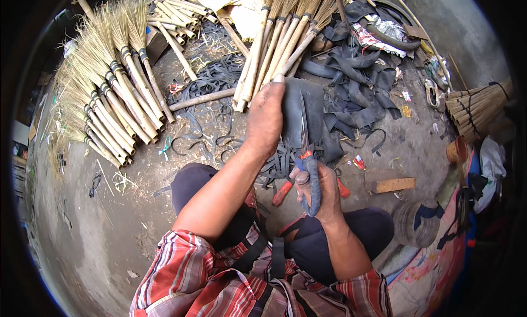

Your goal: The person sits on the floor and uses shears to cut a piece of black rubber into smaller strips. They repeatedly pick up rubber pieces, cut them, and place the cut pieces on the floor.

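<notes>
My left hand (267,111) is closed on the edge of a dark rubber sheet (292,106), thumb pointing up along it. Scissors (312,180) with cloth-wrapped handles sit in my right hand (328,199), its fingers wrapped round the grips. Their long narrow blades point away from me and lie against the rubber sheet; I cannot tell whether they are cutting into it. Thin black rubber strips (280,162) lie in a heap below the sheet. Beside the right hand a red handle (282,193) shows on the ground.
Grass brooms (123,100) with bamboo handles lie in a row at the left, and more brooms (285,43) lie ahead. Rubber scraps (357,81) are piled at the right of these. A wooden block (395,185) lies to the right, near a round grey container (414,224).
</notes>
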{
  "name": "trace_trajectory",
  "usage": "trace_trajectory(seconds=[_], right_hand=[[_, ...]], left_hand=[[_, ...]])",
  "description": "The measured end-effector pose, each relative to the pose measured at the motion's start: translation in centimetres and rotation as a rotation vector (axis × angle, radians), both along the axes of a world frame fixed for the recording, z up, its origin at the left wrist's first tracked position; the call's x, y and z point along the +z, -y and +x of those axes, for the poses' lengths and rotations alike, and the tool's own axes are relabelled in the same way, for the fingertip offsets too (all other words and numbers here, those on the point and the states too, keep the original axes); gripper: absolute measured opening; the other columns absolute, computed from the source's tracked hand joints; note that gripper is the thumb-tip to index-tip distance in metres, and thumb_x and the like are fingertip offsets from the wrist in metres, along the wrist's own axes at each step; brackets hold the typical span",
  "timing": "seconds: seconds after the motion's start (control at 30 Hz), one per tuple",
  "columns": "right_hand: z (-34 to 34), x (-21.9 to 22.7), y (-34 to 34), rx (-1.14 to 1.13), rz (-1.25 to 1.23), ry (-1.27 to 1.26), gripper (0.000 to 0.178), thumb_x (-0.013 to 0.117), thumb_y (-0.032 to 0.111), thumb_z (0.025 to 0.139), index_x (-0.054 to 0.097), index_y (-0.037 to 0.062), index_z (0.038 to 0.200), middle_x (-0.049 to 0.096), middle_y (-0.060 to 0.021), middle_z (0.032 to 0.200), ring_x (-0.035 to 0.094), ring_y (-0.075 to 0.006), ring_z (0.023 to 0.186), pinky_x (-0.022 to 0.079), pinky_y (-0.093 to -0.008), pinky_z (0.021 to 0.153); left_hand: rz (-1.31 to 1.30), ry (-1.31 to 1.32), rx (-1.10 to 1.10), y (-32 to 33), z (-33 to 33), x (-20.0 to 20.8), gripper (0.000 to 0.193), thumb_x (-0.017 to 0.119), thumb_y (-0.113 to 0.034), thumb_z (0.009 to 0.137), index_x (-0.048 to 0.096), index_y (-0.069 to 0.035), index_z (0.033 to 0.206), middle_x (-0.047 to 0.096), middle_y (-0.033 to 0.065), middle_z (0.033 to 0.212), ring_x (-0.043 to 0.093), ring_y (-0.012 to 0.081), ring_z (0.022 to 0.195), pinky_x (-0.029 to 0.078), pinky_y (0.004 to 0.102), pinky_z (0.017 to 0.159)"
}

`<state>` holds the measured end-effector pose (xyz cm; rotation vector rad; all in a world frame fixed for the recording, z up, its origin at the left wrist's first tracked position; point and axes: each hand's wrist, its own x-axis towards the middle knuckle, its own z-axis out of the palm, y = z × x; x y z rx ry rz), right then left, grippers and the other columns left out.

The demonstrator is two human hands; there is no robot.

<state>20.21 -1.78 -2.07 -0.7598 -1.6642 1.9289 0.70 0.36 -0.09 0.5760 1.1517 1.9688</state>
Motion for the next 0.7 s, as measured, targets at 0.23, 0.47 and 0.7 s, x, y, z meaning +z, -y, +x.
trace_trajectory(seconds=[0.23,0.47,0.7], right_hand=[[-0.4,-0.5,0.0,0.089,-0.062,0.174,0.02,0.069,-0.004,0.088,0.066,0.0019,0.107,0.075,-0.0061,0.095,0.068,-0.0083,0.076,0.056,-0.0238,0.065],[-0.6,-0.6,0.4,0.114,0.114,-0.003,0.062,0.065,0.059,0.1,0.063,-0.0001,0.119,0.059,-0.0015,0.086,0.056,-0.0103,0.077,0.048,-0.0267,0.07],[-0.6,-0.5,0.3,0.08,0.03,-0.021,0.044,0.07,0.042,0.102,0.059,0.0034,0.118,0.055,0.0026,0.076,0.052,-0.0063,0.064,0.044,-0.0245,0.058]], left_hand=[[-0.141,0.075,0.048,-0.4,-3.5,0.8,0.033,0.061,-0.03,0.107,0.066,0.0,0.121,0.071,0.007,0.102,0.065,0.0148,0.089,0.054,0.03,0.083],[0.07,-0.272,0.239,-0.8,-1.3,0.9,0.025,0.05,-0.021,0.113,0.061,0.0,0.107,0.066,0.0032,0.088,0.058,0.0071,0.073,0.05,0.026,0.066],[0.055,-0.274,0.168,-0.7,0.3,0.4,0.024,0.05,-0.019,0.114,0.062,0.002,0.109,0.066,0.0027,0.09,0.056,0.0061,0.08,0.049,0.0259,0.071]])
